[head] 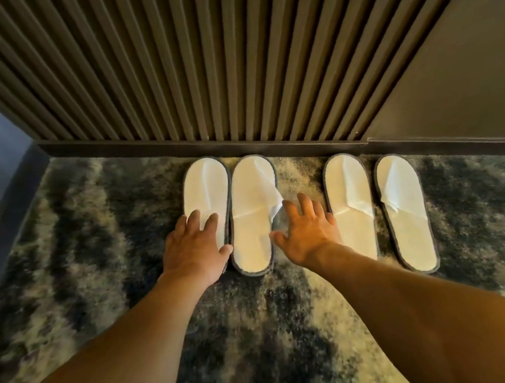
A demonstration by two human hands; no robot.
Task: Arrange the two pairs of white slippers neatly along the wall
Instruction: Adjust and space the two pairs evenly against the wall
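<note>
White slippers, four flat, toes at the slatted wall. Left hand, fingers spread, presses the leftmost slipper; right hand, splayed, rests between the pairs.

A ribbed brown wall with a dark baseboard meets mottled grey carpet (dimly, warmly lit).

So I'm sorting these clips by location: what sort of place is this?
Probably a hotel room: thin white slippers in pairs, a patterned carpet, and a dark slatted wall.
</note>
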